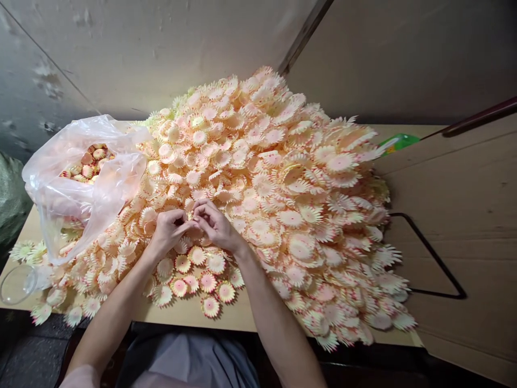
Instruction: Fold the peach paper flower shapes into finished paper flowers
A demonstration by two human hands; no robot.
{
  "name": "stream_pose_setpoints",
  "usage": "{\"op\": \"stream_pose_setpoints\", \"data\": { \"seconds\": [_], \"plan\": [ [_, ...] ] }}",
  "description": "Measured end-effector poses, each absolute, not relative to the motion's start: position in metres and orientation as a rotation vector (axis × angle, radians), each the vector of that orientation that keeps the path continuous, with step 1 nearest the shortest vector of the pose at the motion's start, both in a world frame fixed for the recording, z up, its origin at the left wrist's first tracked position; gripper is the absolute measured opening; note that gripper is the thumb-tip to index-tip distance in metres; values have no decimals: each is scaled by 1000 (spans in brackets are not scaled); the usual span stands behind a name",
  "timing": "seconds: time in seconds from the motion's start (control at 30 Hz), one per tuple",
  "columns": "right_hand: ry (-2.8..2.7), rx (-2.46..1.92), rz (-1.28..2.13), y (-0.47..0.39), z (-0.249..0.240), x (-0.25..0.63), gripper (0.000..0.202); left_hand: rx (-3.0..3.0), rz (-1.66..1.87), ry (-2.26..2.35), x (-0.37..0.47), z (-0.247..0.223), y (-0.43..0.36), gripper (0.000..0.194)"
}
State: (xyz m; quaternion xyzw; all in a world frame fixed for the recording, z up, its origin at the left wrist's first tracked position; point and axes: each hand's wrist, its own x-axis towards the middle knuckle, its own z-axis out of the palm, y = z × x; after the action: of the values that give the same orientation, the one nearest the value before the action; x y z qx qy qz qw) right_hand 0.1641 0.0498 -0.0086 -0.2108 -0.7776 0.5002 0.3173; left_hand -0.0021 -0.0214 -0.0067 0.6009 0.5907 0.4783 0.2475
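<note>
A large heap of scalloped artificial flower petal discs (258, 205), cream with pink edges, covers the table. Over its front left part my left hand (172, 226) and my right hand (213, 222) meet, thumbs and fingertips pinched together. Between them is a small pale petal disc (195, 233), mostly covered by my fingers. Just below my hands, several loose discs with stronger pink and yellow edges (208, 282) lie flat near the table's front edge.
At the left, an open clear plastic bag (125, 178) holds small rolled flower pieces (96, 156). A round clear lid or dish (18, 285) sits on the left corner of the table (238, 317). Cardboard (476, 231) with a black wire handle (436, 253) stands right; a green item (399, 143) lies behind.
</note>
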Motion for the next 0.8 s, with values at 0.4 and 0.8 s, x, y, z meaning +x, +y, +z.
{"op": "stream_pose_setpoints", "data": {
  "seconds": [0.4, 0.8],
  "plan": [
    [-1818, -704, 1297, 51, -19, 157, 15, 1669, 1322, 1589, 4, 2, -21, 46],
    [-1667, -593, 1380, 52, -13, 163, 16, 1702, 1319, 1540, 5, 3, -23, 44]
  ]
}}
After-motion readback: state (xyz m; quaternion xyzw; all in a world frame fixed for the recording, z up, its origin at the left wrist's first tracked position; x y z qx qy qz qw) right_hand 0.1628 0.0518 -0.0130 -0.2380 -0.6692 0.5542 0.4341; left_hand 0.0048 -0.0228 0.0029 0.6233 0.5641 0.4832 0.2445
